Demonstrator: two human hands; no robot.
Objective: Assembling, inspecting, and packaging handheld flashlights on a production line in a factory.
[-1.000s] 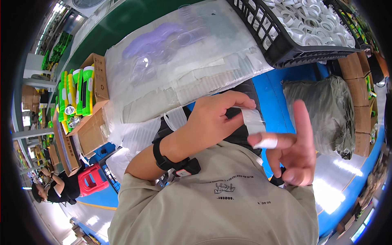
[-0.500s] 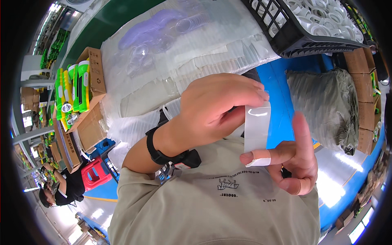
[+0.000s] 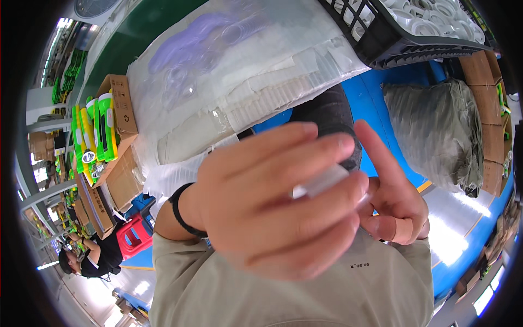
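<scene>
My left hand point(image 3: 272, 204), with a black band on its wrist, reaches across in front of my chest, slightly smeared by motion. Between its long fingers shows a piece of whitish, see-through tape point(image 3: 327, 181). Those fingers lie over the place where my right thumb is hidden, so how far the tape wraps round it cannot be seen. My right hand point(image 3: 395, 204) is just behind, its index finger stretched up and other fingers curled. A tan bandage point(image 3: 403, 231) circles one curled finger. I see nothing else held in this hand.
Plastic-covered stock point(image 3: 250, 82) with purple and clear pieces lies ahead. A black crate point(image 3: 392, 46) of white rings stands far right, above a grey-green bundle point(image 3: 436, 136). At left are a carton point(image 3: 124, 109) of green-yellow lamps, a red stool point(image 3: 134, 237) and a seated person point(image 3: 90, 256).
My left hand has come down and nearer, over my right thumb. The tape, stretched upright between both hands before, is now mostly covered by the left fingers.
</scene>
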